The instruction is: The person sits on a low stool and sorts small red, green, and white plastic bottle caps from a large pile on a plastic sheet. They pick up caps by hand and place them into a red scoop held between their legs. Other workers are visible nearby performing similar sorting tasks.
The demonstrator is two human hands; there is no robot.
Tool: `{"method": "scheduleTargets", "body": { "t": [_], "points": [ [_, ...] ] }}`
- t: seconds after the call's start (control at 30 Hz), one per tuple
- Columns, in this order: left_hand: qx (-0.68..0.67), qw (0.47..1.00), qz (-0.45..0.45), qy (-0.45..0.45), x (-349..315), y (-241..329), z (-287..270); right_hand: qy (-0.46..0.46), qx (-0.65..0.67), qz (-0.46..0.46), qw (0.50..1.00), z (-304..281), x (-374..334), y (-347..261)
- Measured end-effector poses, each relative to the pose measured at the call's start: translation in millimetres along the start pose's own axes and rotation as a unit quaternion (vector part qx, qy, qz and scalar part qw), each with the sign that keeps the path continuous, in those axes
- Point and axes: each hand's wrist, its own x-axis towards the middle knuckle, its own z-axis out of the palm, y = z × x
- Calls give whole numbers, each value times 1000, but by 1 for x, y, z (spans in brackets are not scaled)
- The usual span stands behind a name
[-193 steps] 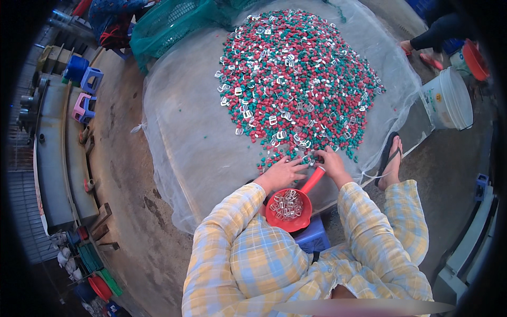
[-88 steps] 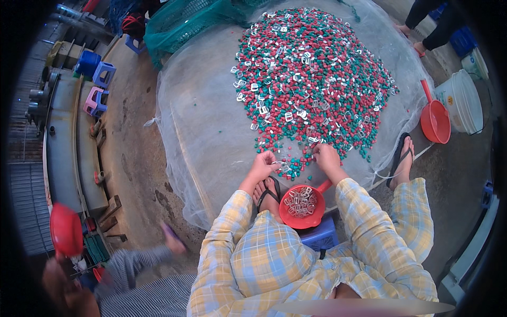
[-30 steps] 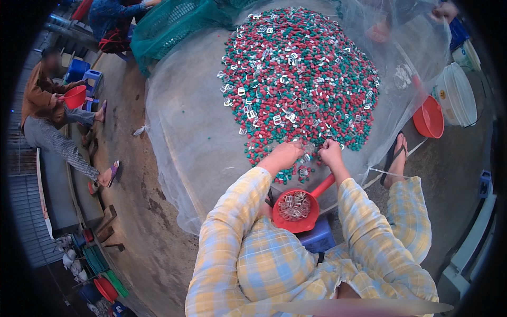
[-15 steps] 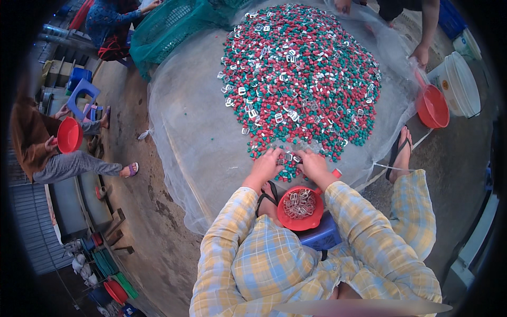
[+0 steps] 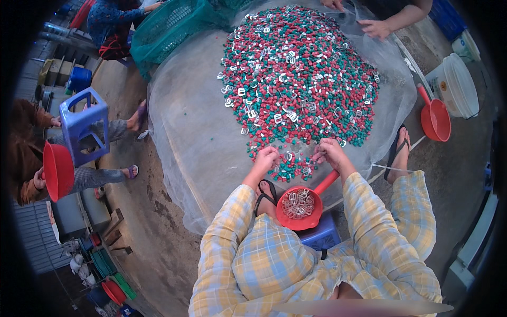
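Observation:
A large heap of small red and green pieces [image 5: 301, 79], mixed with white and clear slide buckles, lies on a translucent mesh sheet [image 5: 195, 127]. My left hand [image 5: 267, 157] is at the heap's near edge, its fingers curled closed. Across a small cluster of pieces, my right hand [image 5: 331, 152] is pinched closed. What either hand holds, if anything, is too small to make out. A white slide buckle [image 5: 288, 156] lies between the hands. Just below them is a red dipper [image 5: 300, 225] containing clear buckles [image 5: 298, 203], its handle pointing toward my right forearm.
Under the dipper stands a blue stool [image 5: 323, 232]. At right are another red dipper [image 5: 436, 120] and a white bucket [image 5: 458, 87]. Green netting [image 5: 174, 31] lies at the far left. A person at left holds a blue stool [image 5: 84, 124] and a red basin [image 5: 58, 171]; another person's hand [image 5: 375, 29] touches the sheet.
My hands have drawn apart, the right one rising off the pieces. The left person has lifted the blue stool. At right, the other person has let go of the dipper and reached to the sheet.

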Motion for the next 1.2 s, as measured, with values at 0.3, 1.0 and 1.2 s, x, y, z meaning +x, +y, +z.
{"method": "scheduleTargets", "body": {
  "t": [0.3,1.0,1.2],
  "points": [
    [398,895,200,32,-6,4,28,30,-451,-62,890,-9,13,20],
    [167,966,7,-198,-63,52,23,-76,-515,-25,853,13,0,8],
    [278,860,141,-404,-88,55,46,-127,-667,-106,726,39,-16,22]
  ]
}}
